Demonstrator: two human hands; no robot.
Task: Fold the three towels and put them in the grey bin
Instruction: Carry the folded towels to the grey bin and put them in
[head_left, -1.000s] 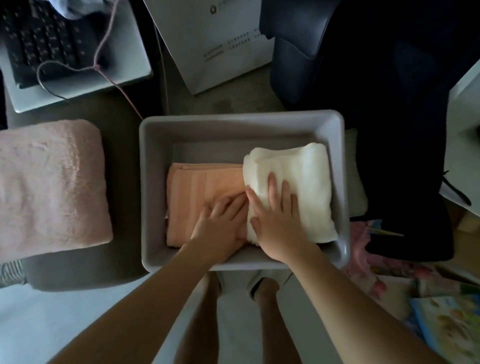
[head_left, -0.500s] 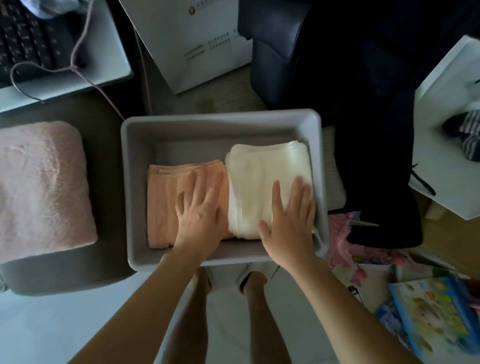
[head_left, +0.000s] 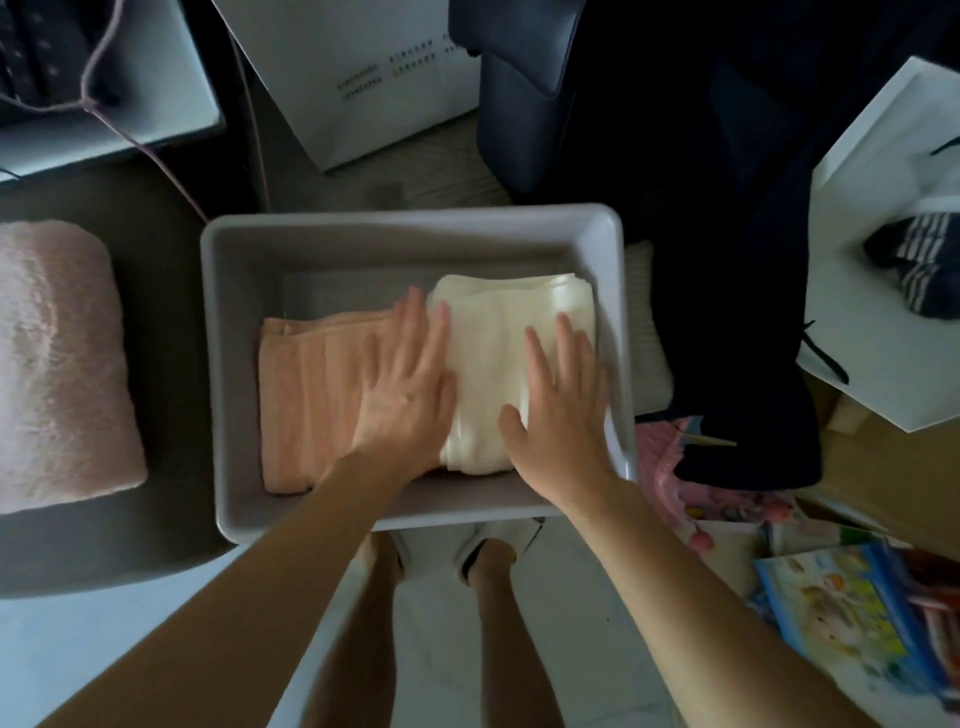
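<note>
— How far along is the person?
— Two folded towels, orange towel (head_left: 306, 395) and white towel (head_left: 498, 364), lie in the grey bin (head_left: 244, 270); left hand (head_left: 405, 389) and right hand (head_left: 561, 410) press them, fingers flat.
— What's left?
— The pink towel (head_left: 57, 364), folded beside the bin.

We are looking down at a grey bin (head_left: 415, 234), a rectangular plastic tub with rounded corners and a wide rim, sitting open and level. Inside it, a peach towel (head_left: 306, 400) is lying folded flat against the left part of the floor, its layered edges showing along the far side. Just beside it on the right, touching it, a cream towel (head_left: 488, 358) is lying folded into a thicker bundle, reaching the bin's right wall. The far strip of the bin's floor is showing bare. Outside the bin, well to its left, a fluffy pink towel (head_left: 57, 364) is resting folded into a thick rectangle on a dark surface.
</note>
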